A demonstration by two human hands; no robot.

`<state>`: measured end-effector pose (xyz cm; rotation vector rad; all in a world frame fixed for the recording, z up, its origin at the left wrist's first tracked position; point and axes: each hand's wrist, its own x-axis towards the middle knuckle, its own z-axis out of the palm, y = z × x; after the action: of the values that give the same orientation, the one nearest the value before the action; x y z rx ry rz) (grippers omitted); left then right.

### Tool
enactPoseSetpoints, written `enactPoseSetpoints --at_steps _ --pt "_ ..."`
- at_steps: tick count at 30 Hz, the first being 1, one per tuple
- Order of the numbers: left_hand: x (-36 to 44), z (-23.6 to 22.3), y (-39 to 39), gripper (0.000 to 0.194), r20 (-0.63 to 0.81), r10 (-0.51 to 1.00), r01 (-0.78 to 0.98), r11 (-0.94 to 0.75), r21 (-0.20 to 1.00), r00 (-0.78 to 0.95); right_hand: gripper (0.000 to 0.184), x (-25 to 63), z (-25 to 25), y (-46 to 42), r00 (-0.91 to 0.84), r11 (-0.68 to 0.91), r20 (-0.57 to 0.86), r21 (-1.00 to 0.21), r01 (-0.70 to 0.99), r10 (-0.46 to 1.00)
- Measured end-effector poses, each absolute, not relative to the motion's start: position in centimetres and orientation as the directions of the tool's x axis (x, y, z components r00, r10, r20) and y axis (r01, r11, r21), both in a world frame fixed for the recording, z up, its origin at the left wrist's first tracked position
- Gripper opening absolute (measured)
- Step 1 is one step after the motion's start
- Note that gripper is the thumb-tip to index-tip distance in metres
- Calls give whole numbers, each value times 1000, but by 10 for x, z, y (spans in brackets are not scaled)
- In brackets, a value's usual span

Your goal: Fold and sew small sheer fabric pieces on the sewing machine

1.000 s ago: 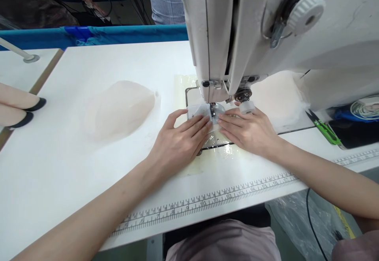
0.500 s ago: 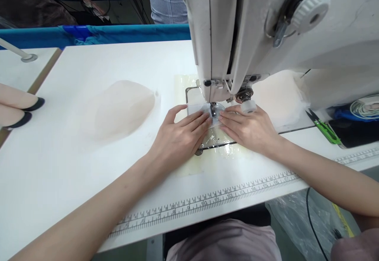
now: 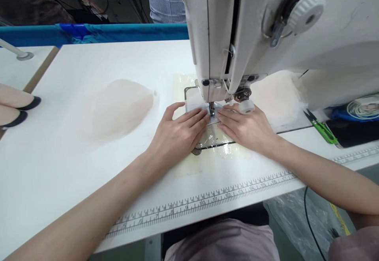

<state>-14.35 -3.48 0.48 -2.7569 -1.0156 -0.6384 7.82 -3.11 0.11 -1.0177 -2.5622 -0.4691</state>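
A small, whitish, see-through piece of fabric (image 3: 193,105) lies under the presser foot (image 3: 212,110) of a white sewing machine (image 3: 199,28). My left hand (image 3: 179,134) rests flat on the fabric, left of the foot, with its fingers stretched out and the thumb spread away. To the right of the foot, my right hand (image 3: 247,126) presses its extended fingers down on the piece, beside the needle. Both hands lie open, gripping nothing. The fingers cover much of the fabric. Beneath them is the metal needle plate (image 3: 216,135), partly covered with clear film.
Sheer beige fabric pieces lie left (image 3: 124,109) and right (image 3: 275,95) of the hands. Green thread snips (image 3: 323,128) sit beside a dark flat object (image 3: 352,132). A ruler strip (image 3: 204,202) runs along the table's front edge. A person's striped clothing (image 3: 166,0) shows behind.
The take-up lever now shows lower in the machine's slot, with thread on it. Both hands keep nearly the same place around the foot; the view has shifted slightly.
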Motion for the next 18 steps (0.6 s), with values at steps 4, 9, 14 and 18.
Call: enactPoseSetpoints --at_steps 4,9,14,18 --pt "-144 4 -35 32 429 596 651 -759 23 679 29 77 2 -31 -680 681 430 181 710 594" --pt "-144 0 -36 35 430 621 695 -718 -21 655 28 78 2 -30 -691 682 435 209 701 577" --pt "-145 9 -44 33 478 581 723 -664 -189 658 30 78 5 -33 -676 684 492 201 701 548" --pt "-145 17 -45 17 543 515 697 -690 -196 663 36 73 10 -43 -664 726 556 149 671 500"
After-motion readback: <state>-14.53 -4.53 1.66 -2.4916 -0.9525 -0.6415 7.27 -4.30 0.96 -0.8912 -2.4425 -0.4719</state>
